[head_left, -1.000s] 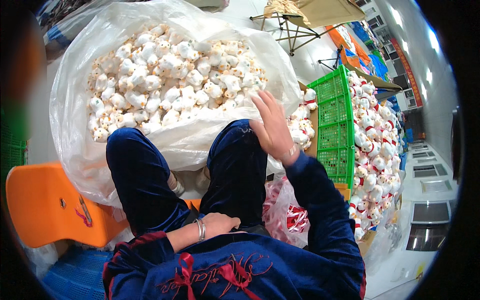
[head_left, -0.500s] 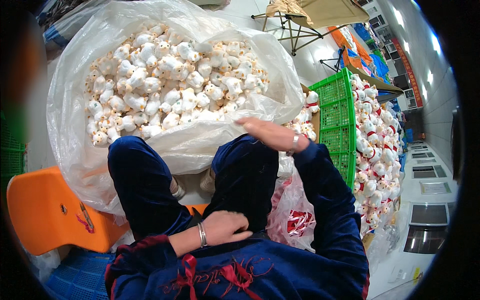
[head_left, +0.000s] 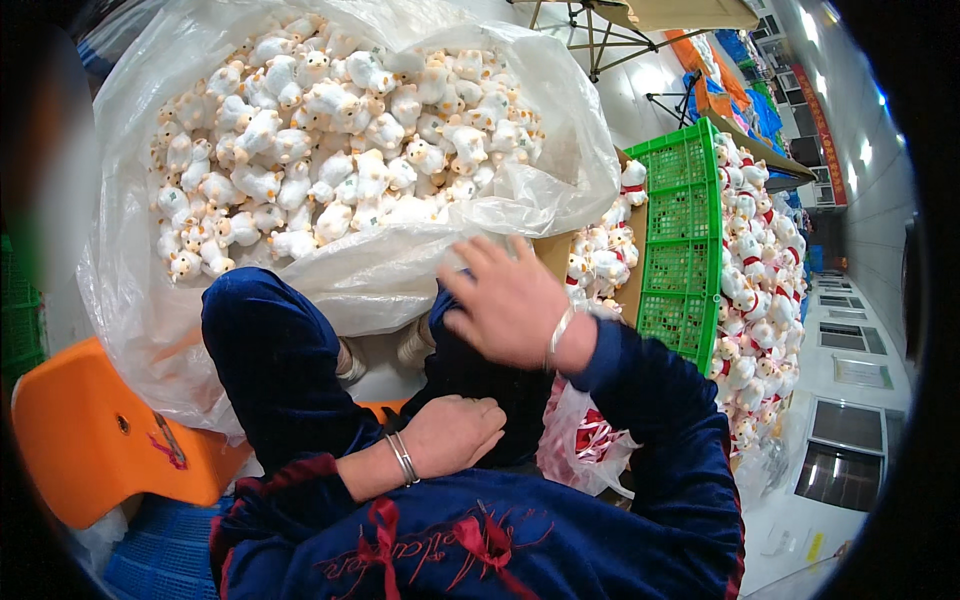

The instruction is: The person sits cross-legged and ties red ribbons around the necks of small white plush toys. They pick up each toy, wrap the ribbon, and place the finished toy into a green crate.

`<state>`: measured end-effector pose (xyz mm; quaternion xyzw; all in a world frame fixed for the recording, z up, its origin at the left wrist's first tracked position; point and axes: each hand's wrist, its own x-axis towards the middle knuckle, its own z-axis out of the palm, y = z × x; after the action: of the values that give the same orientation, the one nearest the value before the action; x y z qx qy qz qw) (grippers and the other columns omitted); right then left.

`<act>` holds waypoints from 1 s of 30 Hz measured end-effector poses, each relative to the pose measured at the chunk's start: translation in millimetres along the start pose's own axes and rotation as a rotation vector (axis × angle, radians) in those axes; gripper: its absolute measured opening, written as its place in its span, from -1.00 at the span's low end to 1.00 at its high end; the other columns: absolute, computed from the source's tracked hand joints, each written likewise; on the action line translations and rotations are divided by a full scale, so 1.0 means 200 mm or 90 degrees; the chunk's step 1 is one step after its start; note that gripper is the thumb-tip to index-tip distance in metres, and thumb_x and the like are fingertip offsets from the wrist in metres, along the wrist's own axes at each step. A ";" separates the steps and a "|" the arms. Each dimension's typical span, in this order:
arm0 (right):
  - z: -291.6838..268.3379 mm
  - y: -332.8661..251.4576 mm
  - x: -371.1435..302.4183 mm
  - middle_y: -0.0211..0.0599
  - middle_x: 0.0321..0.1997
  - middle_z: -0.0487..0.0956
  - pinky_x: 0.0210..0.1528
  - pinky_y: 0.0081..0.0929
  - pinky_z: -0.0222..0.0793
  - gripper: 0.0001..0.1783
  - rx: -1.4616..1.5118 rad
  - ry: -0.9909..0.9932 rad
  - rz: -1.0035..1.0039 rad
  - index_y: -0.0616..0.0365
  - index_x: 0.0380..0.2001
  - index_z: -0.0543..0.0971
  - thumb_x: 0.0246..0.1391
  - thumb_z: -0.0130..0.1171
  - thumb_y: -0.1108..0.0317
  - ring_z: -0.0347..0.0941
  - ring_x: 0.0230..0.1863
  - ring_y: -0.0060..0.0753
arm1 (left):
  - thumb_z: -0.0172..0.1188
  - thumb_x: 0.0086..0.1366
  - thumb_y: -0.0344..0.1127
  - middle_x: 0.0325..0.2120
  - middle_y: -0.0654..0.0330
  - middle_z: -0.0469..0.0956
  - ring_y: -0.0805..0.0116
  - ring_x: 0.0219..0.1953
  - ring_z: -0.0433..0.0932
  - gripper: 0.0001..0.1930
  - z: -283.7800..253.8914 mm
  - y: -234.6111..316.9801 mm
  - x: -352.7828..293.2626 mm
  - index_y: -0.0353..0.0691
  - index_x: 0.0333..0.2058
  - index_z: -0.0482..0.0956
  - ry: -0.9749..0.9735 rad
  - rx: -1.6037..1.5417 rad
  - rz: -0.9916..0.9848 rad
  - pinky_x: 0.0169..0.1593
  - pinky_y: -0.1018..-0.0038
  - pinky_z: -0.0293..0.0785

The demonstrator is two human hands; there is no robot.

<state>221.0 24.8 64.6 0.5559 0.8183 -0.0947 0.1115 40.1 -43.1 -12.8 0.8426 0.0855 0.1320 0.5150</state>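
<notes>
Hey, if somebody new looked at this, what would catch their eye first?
Probably the big heap of small white plush toys in a clear plastic bag, spread out beyond the knees. Next might come the bright green plastic crate to its right, with plush toys with red neckbands piled along its far side. The orange chair at the lower left also stands out.

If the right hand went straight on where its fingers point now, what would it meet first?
Probably the near side of the translucent plastic bag, with white plush toys beyond it. The right hand is blurred and its height is unclear, so it might pass above.
</notes>
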 end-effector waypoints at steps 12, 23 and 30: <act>0.02 -0.09 -0.24 0.07 0.45 0.24 0.45 0.21 -0.07 -0.31 0.053 0.130 0.120 0.21 0.23 0.45 0.07 0.29 0.13 0.05 0.53 0.02 | 0.19 0.31 -0.19 -0.40 0.14 0.54 0.10 -0.36 0.59 -0.82 0.04 -0.02 -0.04 -0.15 -0.37 0.52 0.025 -0.011 -0.010 -0.24 0.24 0.47; 0.09 0.39 0.05 0.16 0.18 0.54 0.36 -0.25 0.21 -0.39 0.555 -0.118 0.095 0.34 0.13 0.52 0.41 -0.13 -0.03 0.44 0.25 0.03 | 0.18 0.29 -0.18 -0.42 0.14 0.53 0.09 -0.33 0.57 -0.81 0.05 -0.04 -0.03 -0.15 -0.38 0.50 0.067 -0.037 -0.030 -0.24 0.22 0.45; 0.02 -0.07 -0.24 0.17 0.46 0.19 0.48 0.04 -0.03 -0.14 0.038 0.137 0.084 0.29 0.33 0.31 0.02 0.36 0.13 0.05 0.51 0.19 | 0.19 0.29 -0.17 -0.43 0.13 0.52 0.09 -0.35 0.56 -0.81 0.06 -0.04 -0.07 -0.15 -0.38 0.51 0.055 -0.046 -0.030 -0.26 0.21 0.44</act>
<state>226.2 -24.7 75.0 0.6185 0.7840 -0.0515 0.0123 30.9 -53.9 -28.1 0.8147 0.1228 0.1589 0.5440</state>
